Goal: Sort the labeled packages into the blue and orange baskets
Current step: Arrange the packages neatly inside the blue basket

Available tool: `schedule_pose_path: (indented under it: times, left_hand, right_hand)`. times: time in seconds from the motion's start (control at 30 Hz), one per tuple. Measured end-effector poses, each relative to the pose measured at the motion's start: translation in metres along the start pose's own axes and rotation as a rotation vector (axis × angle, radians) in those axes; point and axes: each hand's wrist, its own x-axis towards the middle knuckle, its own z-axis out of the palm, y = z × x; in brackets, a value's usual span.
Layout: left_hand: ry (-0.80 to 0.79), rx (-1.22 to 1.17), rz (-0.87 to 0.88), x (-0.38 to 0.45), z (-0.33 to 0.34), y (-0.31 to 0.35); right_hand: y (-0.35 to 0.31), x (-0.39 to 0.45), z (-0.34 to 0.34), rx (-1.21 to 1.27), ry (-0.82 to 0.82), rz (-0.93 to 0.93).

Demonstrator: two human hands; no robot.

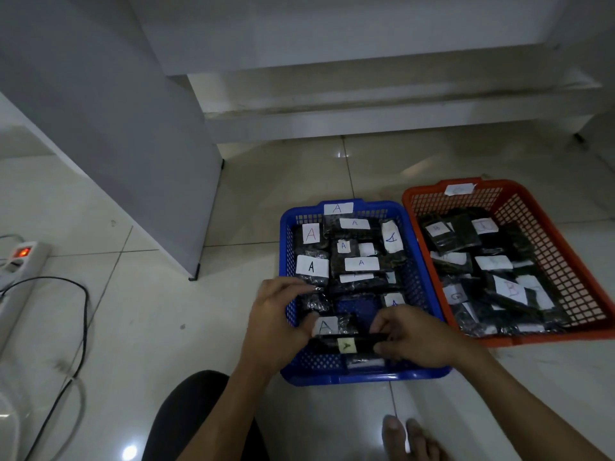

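A blue basket (349, 377) tagged A sits on the floor, filled with several black packages with white A labels. To its right stands an orange basket (585, 281) holding several black packages labelled B. Over the near end of the blue basket both hands grip packages. My left hand (276, 321) pinches a black package with a white A label (324, 326). My right hand (416, 341) holds the end of a dark, narrow package with a yellowish A label (347, 345), which lies across the basket.
A grey cabinet panel (133, 144) stands to the left, and a low white step runs behind the baskets. A power strip (20, 261) with black and white cables lies on the tiles at far left. My knee and bare foot (406, 437) are at the bottom.
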Motion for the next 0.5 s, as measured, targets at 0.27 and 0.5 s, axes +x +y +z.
schedule_pose_path:
  times: [0.27, 0.5]
  left_hand:
    - [-0.283, -0.039, 0.137, 0.013, 0.043, 0.02]
    - [-0.239, -0.007, 0.167, 0.018, 0.065, 0.014]
  right_hand:
    - [-0.002, -0.015, -0.026, 0.428, 0.252, -0.019]
    - [0.004, -0.009, -0.026, 0.264, 0.433, -0.099]
